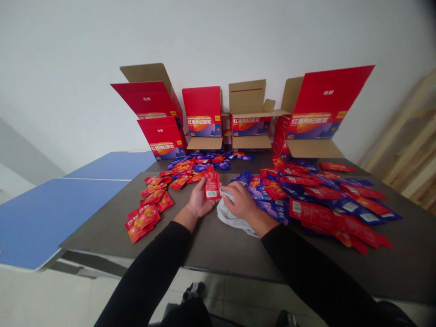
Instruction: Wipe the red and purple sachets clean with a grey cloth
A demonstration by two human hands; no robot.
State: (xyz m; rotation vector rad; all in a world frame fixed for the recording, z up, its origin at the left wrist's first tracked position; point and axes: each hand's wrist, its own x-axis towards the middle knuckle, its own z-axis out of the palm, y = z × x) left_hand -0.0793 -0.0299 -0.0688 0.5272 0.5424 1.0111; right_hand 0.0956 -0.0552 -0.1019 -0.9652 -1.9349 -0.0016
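Observation:
My left hand (199, 200) holds a red pouch (211, 185) upright, its barcode side turned toward me. Right beside it, my right hand (240, 200) is closed on a pale grey cloth (232, 219), which hangs down onto the dark table. A bunched edge of the cloth is close to the pouch's right side; whether they touch I cannot tell. Left of my hands lies a loose row of red pouches (145, 219). To the right spreads a large heap of red and blue pouches (311, 215).
Several red and blue cartons with raised flaps stand along the wall, among them a left carton (163, 144) and a right carton (315, 125). More pouches (199, 162) lie before them on the dark table (211, 250). A blue tabletop (78, 204) adjoins at left; wooden slats (405, 141) lean at right.

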